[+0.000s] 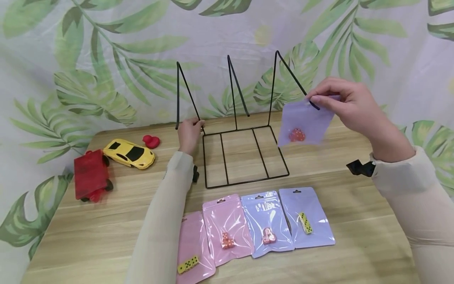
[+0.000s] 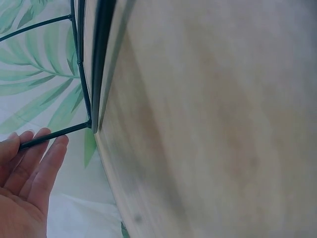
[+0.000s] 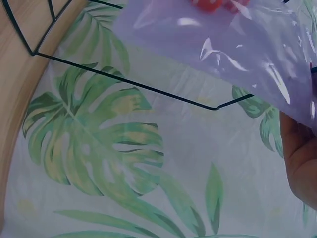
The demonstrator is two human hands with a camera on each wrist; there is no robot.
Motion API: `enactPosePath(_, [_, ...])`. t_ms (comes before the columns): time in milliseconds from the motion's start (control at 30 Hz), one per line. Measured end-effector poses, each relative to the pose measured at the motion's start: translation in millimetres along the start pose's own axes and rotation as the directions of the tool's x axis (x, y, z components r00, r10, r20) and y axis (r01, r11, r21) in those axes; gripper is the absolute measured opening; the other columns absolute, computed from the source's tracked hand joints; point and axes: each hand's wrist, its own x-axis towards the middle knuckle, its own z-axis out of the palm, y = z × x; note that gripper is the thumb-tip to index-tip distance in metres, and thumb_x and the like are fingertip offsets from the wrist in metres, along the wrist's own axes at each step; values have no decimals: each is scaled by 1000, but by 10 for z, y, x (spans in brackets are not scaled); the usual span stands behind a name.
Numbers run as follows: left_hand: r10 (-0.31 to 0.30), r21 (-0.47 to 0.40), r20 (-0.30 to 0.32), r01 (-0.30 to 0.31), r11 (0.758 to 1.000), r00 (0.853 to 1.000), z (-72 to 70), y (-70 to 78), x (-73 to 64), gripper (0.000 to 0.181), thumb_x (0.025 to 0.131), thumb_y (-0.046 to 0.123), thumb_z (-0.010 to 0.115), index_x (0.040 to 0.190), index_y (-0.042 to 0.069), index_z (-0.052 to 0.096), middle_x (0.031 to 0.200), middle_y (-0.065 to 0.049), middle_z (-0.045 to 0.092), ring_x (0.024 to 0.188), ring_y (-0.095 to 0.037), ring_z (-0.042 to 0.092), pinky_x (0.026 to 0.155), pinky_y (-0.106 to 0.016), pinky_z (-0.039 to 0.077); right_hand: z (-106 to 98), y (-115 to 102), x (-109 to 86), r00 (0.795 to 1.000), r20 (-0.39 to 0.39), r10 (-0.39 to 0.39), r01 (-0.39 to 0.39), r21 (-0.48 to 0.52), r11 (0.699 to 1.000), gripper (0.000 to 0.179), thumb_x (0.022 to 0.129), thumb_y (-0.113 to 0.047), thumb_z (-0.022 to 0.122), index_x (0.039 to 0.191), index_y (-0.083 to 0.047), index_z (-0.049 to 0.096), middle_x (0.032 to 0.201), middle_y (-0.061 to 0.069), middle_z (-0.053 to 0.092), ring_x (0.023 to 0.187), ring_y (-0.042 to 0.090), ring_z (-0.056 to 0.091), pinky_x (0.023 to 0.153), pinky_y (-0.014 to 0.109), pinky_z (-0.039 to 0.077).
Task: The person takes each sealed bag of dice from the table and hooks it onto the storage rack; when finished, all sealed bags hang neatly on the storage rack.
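Note:
A black wire display rack (image 1: 292, 73) with three long prongs stands at the back of the table. My left hand (image 1: 189, 136) pinches its wire at the left, near the base; in the left wrist view the thumb and fingers (image 2: 37, 173) meet on that wire. With thumb and forefinger, my right hand (image 1: 354, 104) holds a translucent purple zip bag (image 1: 287, 118) by its top, right at the tip of the rack's right prong. Red dotted dice (image 1: 297, 135) lie in the bag's lower part. The hanging hole is hidden behind the fingers.
In front of the rack lie two pink bags (image 1: 227, 213) and two bluish bags (image 1: 301, 201) with dice inside. To the left are a yellow toy car (image 1: 133, 154), a red toy vehicle (image 1: 90, 173) and a small red duck (image 1: 151, 142). Leaf-patterned cloth (image 1: 213, 31) hangs behind.

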Motion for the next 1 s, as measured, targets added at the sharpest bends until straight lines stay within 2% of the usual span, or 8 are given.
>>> enactPosePath(133, [3,-6,5,-3,1000,1000,-10,5,-6,30,102,27,57,102,4,76,102,-15,74,89,-28,70,72,-35,52,21,53,95,997,-1,77,-77,58,995,12,96,-8,65,100,-5,75,94,-13,69,74,3,64,64,15,49])
enactPosePath(367, [21,8,-4,-21,1000,1000,-3,-8,-2,30,102,27,57,101,3,76,101,-14,75,86,-25,71,72,-35,53,63,190,285,994,-6,112,-111,103,988,14,97,-13,65,103,-8,76,93,-14,70,76,7,58,66,17,46])
enactPosePath(767, [33,16,2,-33,999,999,6,7,-21,30,102,27,57,98,5,76,99,-14,75,86,-26,70,72,-35,52,85,296,640,977,17,214,-215,105,971,18,98,-23,64,108,-14,74,96,-14,69,83,9,58,70,18,43])
enactPosePath(1000, [37,21,9,-37,999,999,15,30,-40,29,102,27,56,97,6,75,98,-14,74,85,-25,69,72,-35,52,147,385,892,961,-19,275,-270,126,955,17,98,-23,64,108,-17,75,101,-15,66,92,7,55,78,20,43])
